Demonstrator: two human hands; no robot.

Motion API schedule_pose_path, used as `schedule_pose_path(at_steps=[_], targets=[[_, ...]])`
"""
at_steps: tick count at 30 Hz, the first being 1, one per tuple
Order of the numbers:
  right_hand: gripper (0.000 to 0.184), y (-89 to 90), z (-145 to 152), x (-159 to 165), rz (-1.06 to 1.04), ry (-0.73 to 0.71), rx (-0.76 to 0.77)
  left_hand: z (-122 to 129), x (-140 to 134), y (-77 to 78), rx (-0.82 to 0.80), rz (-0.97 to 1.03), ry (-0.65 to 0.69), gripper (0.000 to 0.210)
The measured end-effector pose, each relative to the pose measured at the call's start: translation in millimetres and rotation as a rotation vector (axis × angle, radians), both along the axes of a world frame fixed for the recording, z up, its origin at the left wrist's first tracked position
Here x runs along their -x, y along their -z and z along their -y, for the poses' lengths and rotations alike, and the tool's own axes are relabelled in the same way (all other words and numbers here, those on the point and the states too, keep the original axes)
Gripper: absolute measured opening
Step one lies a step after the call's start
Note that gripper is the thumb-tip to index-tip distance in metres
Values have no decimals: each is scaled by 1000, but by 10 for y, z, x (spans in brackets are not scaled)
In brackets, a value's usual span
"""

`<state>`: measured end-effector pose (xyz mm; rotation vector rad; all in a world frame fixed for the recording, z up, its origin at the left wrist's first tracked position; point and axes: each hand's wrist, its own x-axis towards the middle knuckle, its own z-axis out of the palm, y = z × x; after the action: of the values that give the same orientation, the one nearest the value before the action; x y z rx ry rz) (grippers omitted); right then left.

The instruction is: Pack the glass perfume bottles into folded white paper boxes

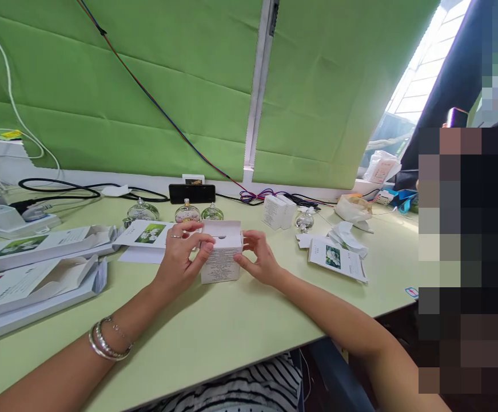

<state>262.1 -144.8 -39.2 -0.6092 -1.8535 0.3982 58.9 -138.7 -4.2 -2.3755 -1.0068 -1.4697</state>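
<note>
A small white carton (220,268) with fine print on its front stands upright on the table before me. Its top flap is raised at the back, and an inner white panel with a small dark slot shows in the opening. My left hand (183,252) grips the carton's upper left edge, thumb and forefinger near the top front corner. From the other side, my right hand (259,257) holds the right wall, its thumb on the front edge. What the carton contains is hidden. Just behind it are round glass bottles, among them one with a pinkish label (187,213).
Flattened printed cartons (38,246) are stacked at left, beside a power strip (15,220). A black phone (192,193) leans at the back. White boxes (274,212), another bottle (305,220) and a flat printed carton (337,260) lie rightward. A person stands at far right.
</note>
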Motion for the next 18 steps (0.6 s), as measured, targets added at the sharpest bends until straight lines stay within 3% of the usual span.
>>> schedule_pose_path(at_steps=[5,8,14,18], targets=[[24,-131,72,-10,60,34,-1,33,-19,-7,-109,88,-2,12],[17,-169,110,3,50,101,-56,38,-22,-21,-107,73,81,21],[34,-154,140,38,-82,109,-78,9,-35,58,58,317,170,42],[19,-237,163,49,-41,132,-84,62,-32,47,112,253,117,19]])
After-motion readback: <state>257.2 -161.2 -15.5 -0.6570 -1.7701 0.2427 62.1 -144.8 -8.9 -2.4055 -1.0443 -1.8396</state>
